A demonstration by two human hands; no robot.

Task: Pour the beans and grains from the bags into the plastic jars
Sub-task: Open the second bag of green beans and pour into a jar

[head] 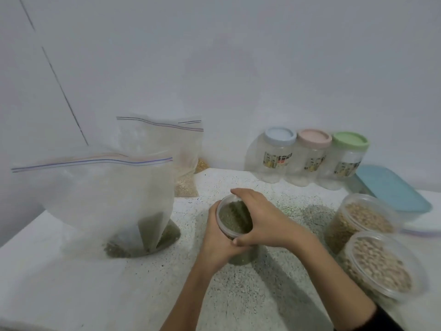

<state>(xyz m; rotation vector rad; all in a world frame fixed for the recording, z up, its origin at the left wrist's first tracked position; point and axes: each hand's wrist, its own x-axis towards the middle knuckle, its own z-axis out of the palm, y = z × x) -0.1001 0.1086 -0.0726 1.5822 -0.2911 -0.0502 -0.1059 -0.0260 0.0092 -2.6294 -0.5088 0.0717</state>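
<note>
A clear plastic jar filled with small green beans stands open on the speckled counter. My left hand wraps around its left side. My right hand curls over its rim, fingers at the far edge and thumb at the near edge. To the left stands a big zip bag with a little of the green beans left at its bottom. Behind it, a second zip bag holds pale grains. Two open jars, one of brownish beans and one of paler beans, sit at the right.
Three empty lidded jars stand against the wall: blue lid, pink lid, green lid. A light blue flat lid or tray lies at the far right. A small heap of yellow grain shows behind the bags.
</note>
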